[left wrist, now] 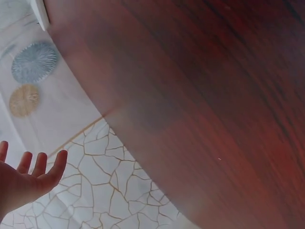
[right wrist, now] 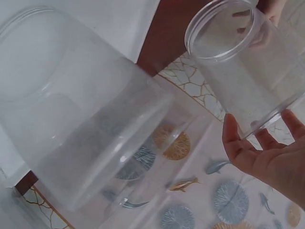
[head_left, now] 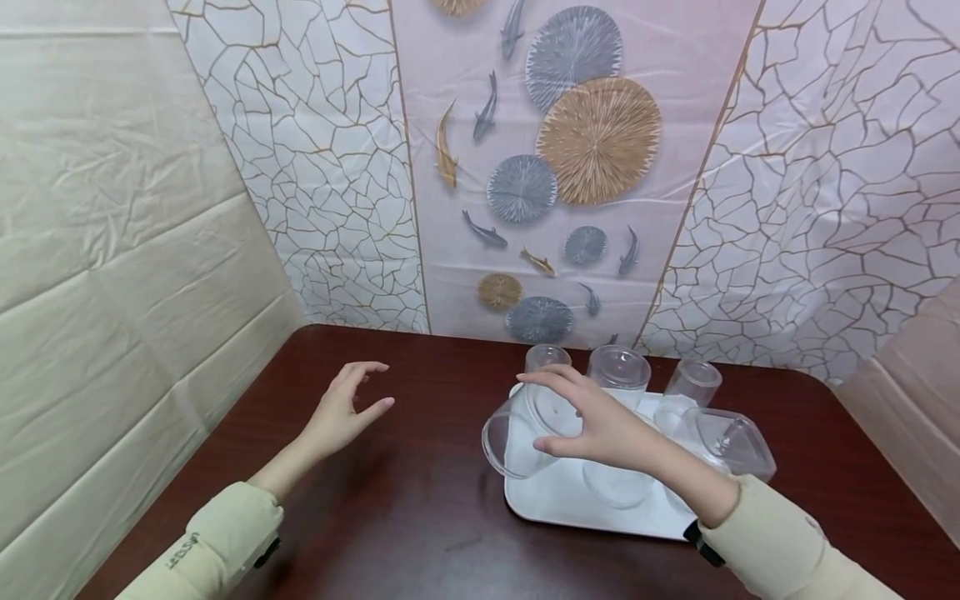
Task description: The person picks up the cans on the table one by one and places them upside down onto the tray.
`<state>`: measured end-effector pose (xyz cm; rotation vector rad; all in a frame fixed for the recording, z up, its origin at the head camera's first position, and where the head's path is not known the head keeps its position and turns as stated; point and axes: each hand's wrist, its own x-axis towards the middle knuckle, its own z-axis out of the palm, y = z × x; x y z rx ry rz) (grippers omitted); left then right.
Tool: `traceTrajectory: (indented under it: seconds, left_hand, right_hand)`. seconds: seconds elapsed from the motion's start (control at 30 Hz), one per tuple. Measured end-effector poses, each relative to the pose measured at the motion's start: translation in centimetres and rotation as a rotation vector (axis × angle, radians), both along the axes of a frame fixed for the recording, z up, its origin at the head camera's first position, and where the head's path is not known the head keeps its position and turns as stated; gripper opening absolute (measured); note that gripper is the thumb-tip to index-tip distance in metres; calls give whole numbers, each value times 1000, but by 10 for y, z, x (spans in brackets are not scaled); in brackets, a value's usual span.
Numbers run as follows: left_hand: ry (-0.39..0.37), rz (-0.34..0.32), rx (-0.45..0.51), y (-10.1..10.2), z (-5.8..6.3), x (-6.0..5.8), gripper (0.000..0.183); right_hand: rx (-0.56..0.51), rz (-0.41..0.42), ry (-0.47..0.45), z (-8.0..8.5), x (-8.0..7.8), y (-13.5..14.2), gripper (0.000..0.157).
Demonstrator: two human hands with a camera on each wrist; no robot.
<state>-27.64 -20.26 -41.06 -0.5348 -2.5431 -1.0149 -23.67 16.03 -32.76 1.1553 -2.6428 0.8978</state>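
Observation:
My right hand (head_left: 600,421) grips a clear plastic jar (head_left: 517,442) near its base, above the left side of a white tray (head_left: 577,518). The jar is tilted, its ringed mouth facing down and to the left. In the right wrist view, fingertips press on the base end of this jar (right wrist: 248,81). My left hand (head_left: 337,417) hovers over the table to the left, fingers loosely bent and thumb apart, holding nothing. Its fingers (left wrist: 58,164) show at the lower left of the left wrist view.
Several other clear containers stand on the tray: one at the back left (head_left: 547,357), a wider jar (head_left: 618,367), a slimmer one (head_left: 693,383), and a squarish container (head_left: 731,442) leaning right. Beneath lies a dark red-brown table (head_left: 390,517). A patterned wall covering (head_left: 345,208) rises behind.

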Motion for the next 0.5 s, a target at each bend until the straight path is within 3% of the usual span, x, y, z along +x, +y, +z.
traceTrajectory:
  seconds: [0.3,0.5]
  left_hand:
    - [-30,-61,-137,-5,-7,3,52]
    - [-154,-187,-269,-8,-9,4,44]
  right_hand:
    - [90,-12,21,-7,-6,1,66]
    - [141,-21,23,-9,-9,0,65]
